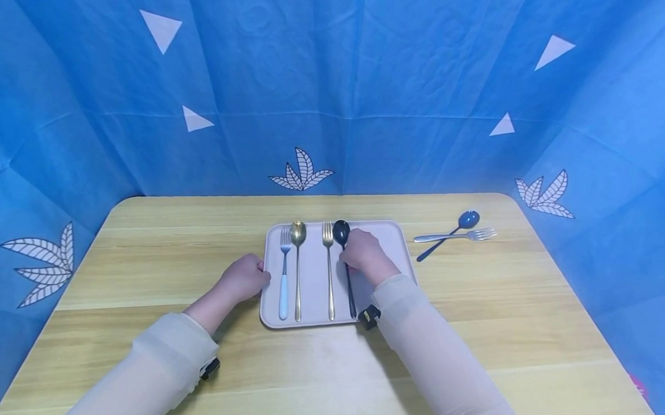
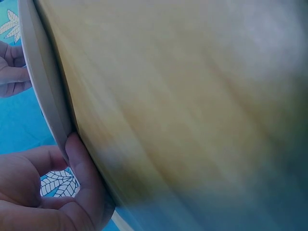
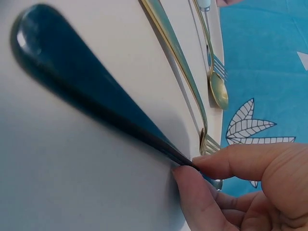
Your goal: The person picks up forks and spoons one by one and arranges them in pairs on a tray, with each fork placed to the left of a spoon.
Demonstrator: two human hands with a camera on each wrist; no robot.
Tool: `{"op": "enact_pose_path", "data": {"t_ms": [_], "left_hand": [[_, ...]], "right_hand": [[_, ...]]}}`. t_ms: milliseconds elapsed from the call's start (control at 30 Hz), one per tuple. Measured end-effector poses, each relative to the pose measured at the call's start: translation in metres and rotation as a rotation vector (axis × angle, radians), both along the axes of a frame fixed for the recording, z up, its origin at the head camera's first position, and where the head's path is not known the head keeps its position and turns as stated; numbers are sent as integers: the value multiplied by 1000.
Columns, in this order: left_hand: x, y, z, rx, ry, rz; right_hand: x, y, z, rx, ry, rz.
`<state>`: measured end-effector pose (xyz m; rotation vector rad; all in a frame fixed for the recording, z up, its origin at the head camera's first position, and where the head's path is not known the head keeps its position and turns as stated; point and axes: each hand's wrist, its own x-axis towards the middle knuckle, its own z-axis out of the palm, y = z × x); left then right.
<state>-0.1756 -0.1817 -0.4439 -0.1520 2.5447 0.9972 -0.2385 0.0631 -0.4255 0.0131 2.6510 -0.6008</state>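
My left hand (image 1: 244, 277) pinches the left rim of a pale tray (image 1: 313, 287) between thumb and finger, as the left wrist view shows close up. Over the tray's right half, my right hand (image 1: 366, 253) pinches the handle of a black spoon (image 3: 77, 72) with thumb and forefinger. The spoon's bowl points away from me. Left of it on the tray lie a gold fork (image 1: 330, 275), a gold spoon (image 1: 298, 274) and a fork with a light blue handle (image 1: 283, 295), all lengthwise in line with the black spoon.
To the right of the tray, a silver fork (image 1: 458, 236) lies across a dark spoon (image 1: 468, 219) on the wooden table (image 1: 500, 326). A blue curtain (image 1: 359, 97) with white leaf and triangle prints surrounds the table's back and sides.
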Motion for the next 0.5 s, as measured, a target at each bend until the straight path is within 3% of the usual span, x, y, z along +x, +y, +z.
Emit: {"op": "enact_pose_path", "data": {"t_ms": [500], "left_hand": [[0,-1,0,-5,-3,-5]], "right_hand": [[0,1,-1,-8,-2,-3]]}}
